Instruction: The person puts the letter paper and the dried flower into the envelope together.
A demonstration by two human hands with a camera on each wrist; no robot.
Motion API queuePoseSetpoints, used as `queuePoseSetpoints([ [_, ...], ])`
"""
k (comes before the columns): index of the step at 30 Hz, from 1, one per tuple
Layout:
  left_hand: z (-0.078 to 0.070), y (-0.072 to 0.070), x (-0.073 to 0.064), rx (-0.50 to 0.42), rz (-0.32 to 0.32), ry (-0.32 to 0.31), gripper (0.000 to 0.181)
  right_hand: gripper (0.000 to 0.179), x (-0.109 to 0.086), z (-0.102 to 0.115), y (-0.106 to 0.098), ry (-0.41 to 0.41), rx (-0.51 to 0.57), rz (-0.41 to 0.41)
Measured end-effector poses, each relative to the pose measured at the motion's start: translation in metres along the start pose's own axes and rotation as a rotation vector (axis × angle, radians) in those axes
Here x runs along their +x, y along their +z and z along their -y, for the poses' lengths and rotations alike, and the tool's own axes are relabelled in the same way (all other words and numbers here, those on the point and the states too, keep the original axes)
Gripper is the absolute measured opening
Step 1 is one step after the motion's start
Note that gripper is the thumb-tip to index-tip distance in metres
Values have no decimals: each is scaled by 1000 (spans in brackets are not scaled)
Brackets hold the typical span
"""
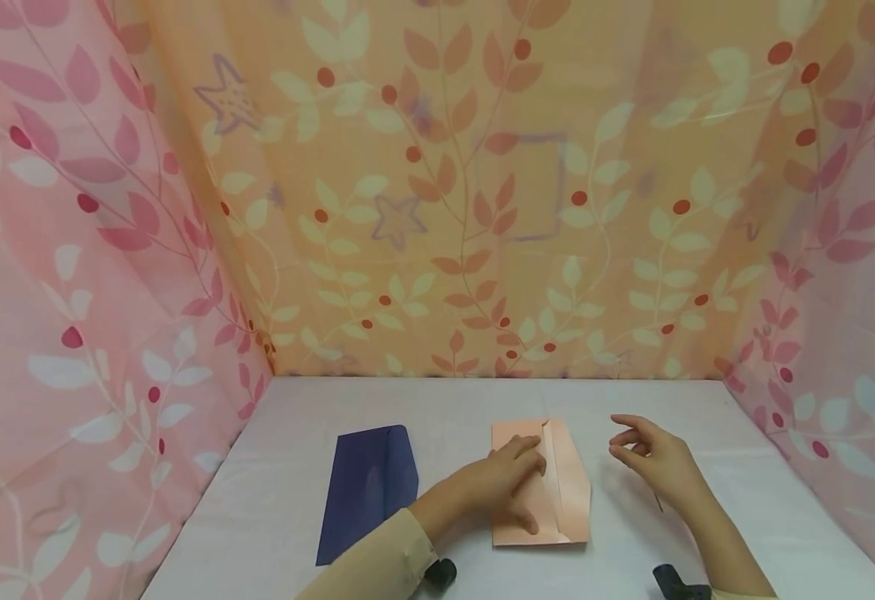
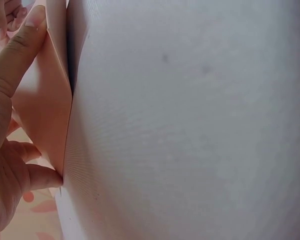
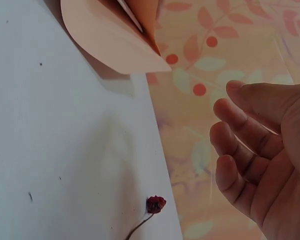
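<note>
A peach envelope (image 1: 572, 500) lies on the white table with its flap unfolded to the right. My left hand (image 1: 508, 483) spans it, thumb on the near part and bent fingers toward the far part. In the left wrist view the thumb (image 2: 20, 52) presses the paper while a fingertip touches its edge; the layers gape slightly. To its right, my right hand (image 1: 658, 462) hovers with loosely curved fingers and holds nothing. Close to it in the right wrist view is a small dark red dried flower (image 3: 156, 204) on a thin stem, its bloom apart from the fingers.
A dark blue envelope (image 1: 362, 479) lies left of the peach one, partly behind the left sleeve (image 1: 385, 558). Patterned curtains (image 1: 467, 208) enclose the white table (image 1: 445, 400) at the back and sides. Black wrist devices (image 1: 441, 573) sit at both wrists.
</note>
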State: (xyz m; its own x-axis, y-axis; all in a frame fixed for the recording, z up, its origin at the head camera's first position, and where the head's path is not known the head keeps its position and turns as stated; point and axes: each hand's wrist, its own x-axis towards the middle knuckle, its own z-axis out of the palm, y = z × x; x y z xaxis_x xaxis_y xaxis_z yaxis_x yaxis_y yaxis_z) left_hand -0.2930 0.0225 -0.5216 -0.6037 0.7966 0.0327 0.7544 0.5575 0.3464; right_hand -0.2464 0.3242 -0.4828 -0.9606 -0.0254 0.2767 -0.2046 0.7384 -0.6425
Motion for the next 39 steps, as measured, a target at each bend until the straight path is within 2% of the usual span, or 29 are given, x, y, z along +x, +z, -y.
queuePoseSetpoints([
  [9,-1,-1,0,-12,6,-4,75,55,-1,-16,-11,7,-51,-30],
  [18,0,-1,0,-9,4,7,75,53,-2,-33,-15,51,-93,-51],
  [39,0,1,1,1,-4,23,76,50,-5,-64,-14,187,-142,42],
])
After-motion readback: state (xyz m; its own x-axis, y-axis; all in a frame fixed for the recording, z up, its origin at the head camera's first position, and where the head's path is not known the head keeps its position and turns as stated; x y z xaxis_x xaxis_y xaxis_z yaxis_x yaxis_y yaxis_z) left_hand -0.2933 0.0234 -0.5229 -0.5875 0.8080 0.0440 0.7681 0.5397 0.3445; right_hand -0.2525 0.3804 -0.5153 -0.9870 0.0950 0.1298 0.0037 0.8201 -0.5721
